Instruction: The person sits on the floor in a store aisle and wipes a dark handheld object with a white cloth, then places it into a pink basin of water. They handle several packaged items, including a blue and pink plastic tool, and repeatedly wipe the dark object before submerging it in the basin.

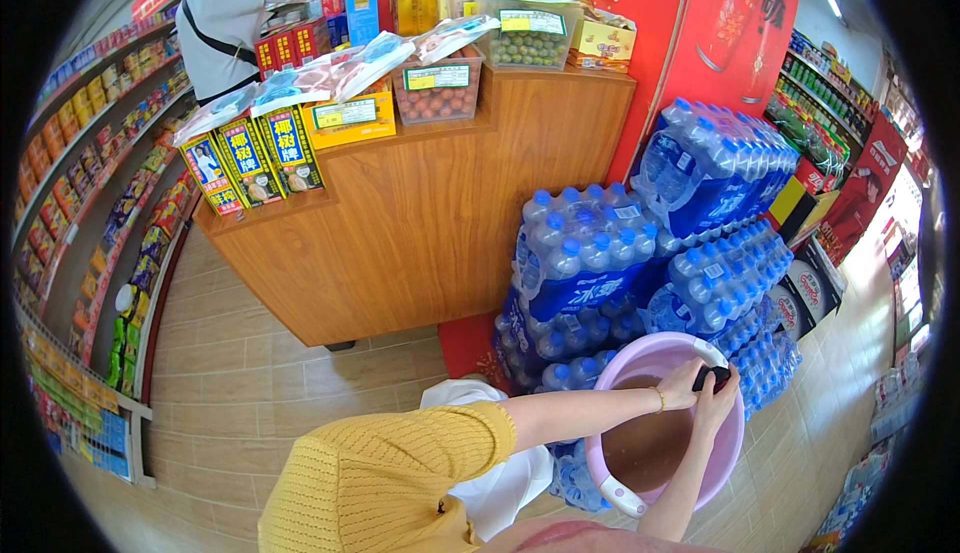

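Observation:
A pink bucket point(606, 458) with murky brown water in it stands at the lower right, against the stacked bottle packs. My left hand point(682, 385), a thin bracelet at its wrist, reaches across the bucket to the far right part of its rim. There its fingers close on a small black thing point(712, 380), whose kind I cannot make out. My right hand point(714, 405) comes up over the bucket's right side and grips the same black thing from the other side. Both hands are above the water, close together. Fingers partly hide the black thing.
Blue shrink-wrapped packs of water bottles point(585, 253) are piled behind and beside the bucket. A wooden counter point(400, 243) bears drink cartons point(290, 153) and plastic tubs of fruit point(437, 93). Snack shelves point(90, 203) line the left. Another person point(220, 33) stands behind the counter.

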